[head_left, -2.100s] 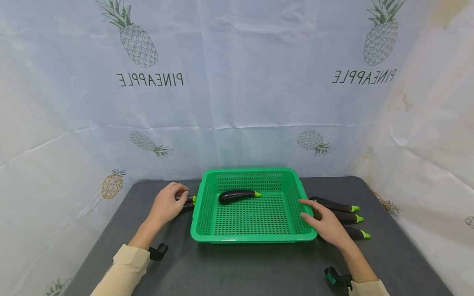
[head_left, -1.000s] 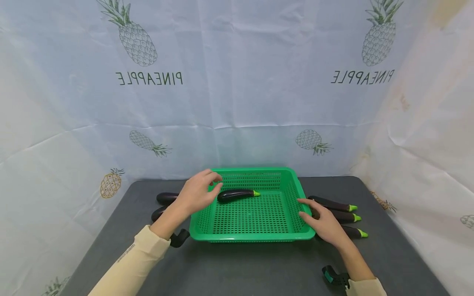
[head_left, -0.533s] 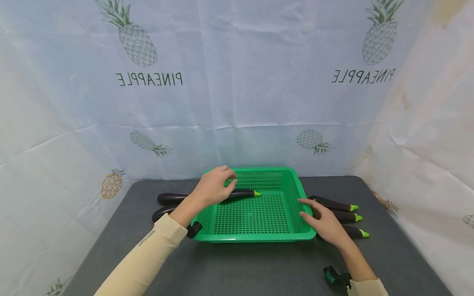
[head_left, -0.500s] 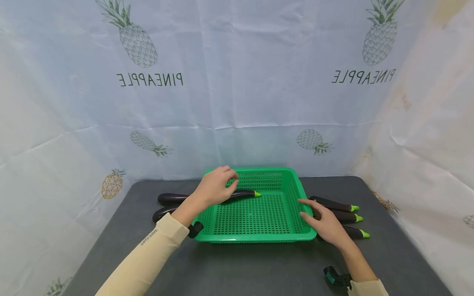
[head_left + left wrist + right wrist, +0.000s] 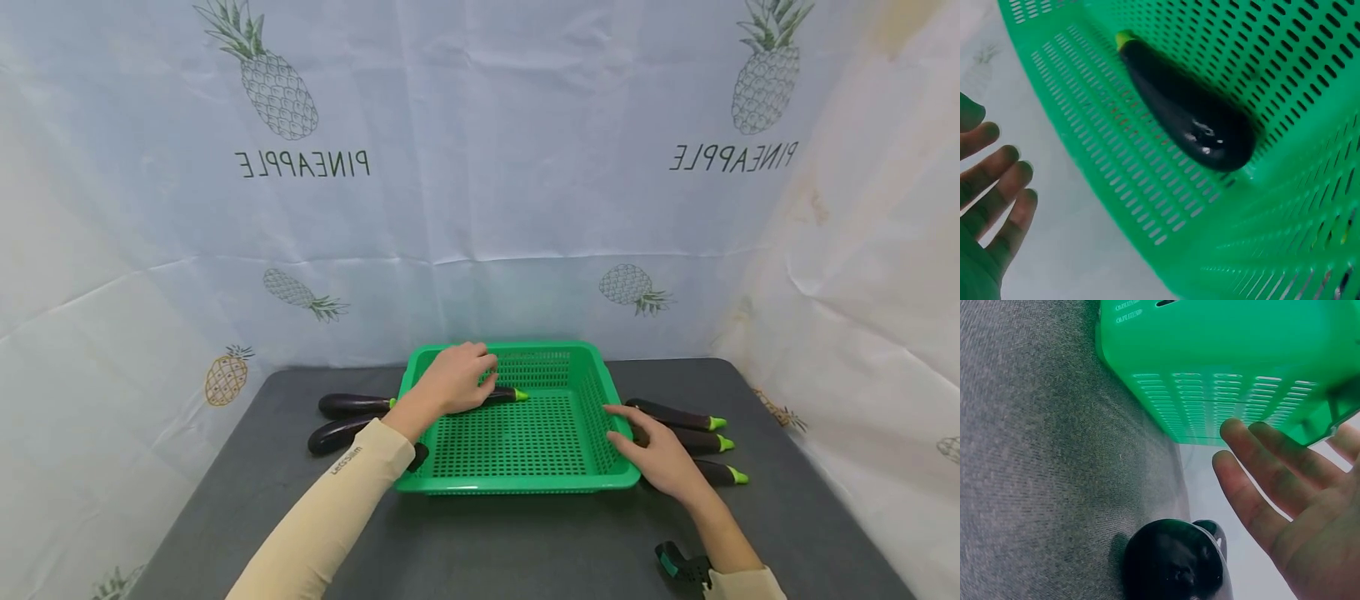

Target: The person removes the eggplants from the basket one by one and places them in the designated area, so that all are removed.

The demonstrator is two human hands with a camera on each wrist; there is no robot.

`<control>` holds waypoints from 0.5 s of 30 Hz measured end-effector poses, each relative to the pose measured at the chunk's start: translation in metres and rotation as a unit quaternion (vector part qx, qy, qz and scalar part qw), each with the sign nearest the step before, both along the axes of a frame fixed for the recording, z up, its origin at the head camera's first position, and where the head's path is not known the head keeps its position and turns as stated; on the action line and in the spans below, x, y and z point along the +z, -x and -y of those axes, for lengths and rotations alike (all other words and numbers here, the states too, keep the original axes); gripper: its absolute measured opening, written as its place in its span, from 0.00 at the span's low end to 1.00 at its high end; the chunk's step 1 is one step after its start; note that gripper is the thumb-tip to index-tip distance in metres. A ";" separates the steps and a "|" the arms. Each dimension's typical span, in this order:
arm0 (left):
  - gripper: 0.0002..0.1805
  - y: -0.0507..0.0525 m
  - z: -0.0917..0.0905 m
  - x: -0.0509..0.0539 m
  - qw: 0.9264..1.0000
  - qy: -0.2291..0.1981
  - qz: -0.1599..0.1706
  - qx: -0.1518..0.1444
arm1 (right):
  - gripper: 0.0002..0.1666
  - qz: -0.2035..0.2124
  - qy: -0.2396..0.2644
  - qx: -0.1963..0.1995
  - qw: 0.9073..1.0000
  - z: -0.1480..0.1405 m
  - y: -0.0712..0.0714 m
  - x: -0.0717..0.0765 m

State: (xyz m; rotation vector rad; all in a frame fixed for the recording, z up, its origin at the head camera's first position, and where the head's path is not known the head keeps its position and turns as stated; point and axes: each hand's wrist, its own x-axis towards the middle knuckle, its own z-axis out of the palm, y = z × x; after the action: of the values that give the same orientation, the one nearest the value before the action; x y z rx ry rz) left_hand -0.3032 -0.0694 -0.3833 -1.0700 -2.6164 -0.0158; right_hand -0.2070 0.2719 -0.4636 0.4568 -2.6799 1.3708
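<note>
A green perforated plastic basket (image 5: 517,483) stands mid-table with one dark eggplant (image 5: 1179,106) lying against its far side. My left hand (image 5: 459,377) hovers over the basket's left part, above that eggplant. Its fingers are relaxed, and the left wrist view shows them apart from the eggplant. In the head view this hand hides the eggplant's thick end. At the right rim is my right hand (image 5: 660,454), its thumb and forefinger by the edge. Fairly straight fingers (image 5: 1254,503) extend along the outer wall in the right wrist view; the thumb is hidden there.
Left of the basket lie two eggplants, an upper one (image 5: 352,406) and a lower one (image 5: 337,433). Three more eggplants (image 5: 678,414) lie to the right, partly behind the right hand. A pineapple-print sheet (image 5: 480,167) hangs behind the dark grey table (image 5: 480,550).
My left hand has moved right, from the eggplants at the left to over the basket, uncovering those two. The right hand and the basket have stayed put.
</note>
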 end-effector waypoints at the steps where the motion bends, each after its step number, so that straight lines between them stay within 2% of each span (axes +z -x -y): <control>1: 0.07 0.002 -0.002 -0.002 1.000 0.007 0.002 0.003 | 0.29 0.000 0.000 0.000 1.000 0.000 0.000 0.000; 7: 0.10 0.013 -0.010 -0.012 0.998 0.034 0.036 0.034 | 0.29 -0.001 -0.002 -0.006 1.000 0.001 0.000 0.002; 15: 0.15 0.018 -0.024 -0.022 0.991 0.063 0.093 0.069 | 0.29 0.002 0.000 -0.004 1.000 0.002 -0.001 0.003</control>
State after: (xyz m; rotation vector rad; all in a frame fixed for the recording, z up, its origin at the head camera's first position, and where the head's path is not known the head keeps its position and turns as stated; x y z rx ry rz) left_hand -0.3214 -0.0456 -0.4058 -0.9679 -2.8886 0.0846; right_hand -0.2059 0.2700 -0.4609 0.4434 -2.6813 1.3711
